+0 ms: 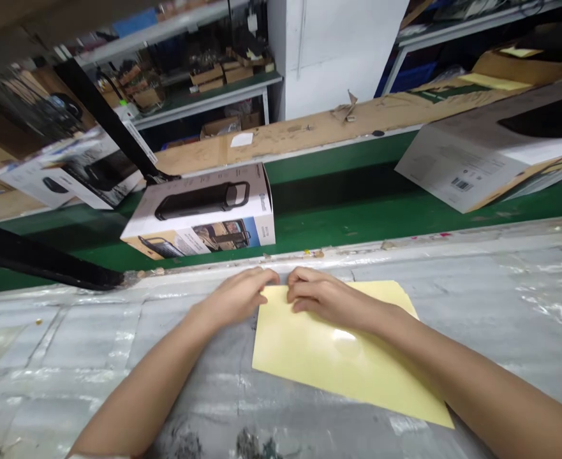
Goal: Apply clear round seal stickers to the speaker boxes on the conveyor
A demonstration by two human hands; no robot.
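A glossy yellow sheet [328,366] lies at a slant on the worktable, its far edge towards the green shelf. At its far left corner is my left hand [240,296], with thumb and fingers curled round the corner. Just to the right, my right hand [323,296] has its fingers bent and closed at the sheet's far edge, the fingertips pressed together. The two hands nearly meet. My right forearm crosses over the sheet and hides part of its right side. Whether the sheet is one layer or several I cannot tell.
The worktable [204,395] is covered in scuffed grey plastic and tape. Behind it, on a green shelf [328,210], stand a printed product box [194,213] and a larger box [467,166] at right. A black metal post [46,255] rises at left.
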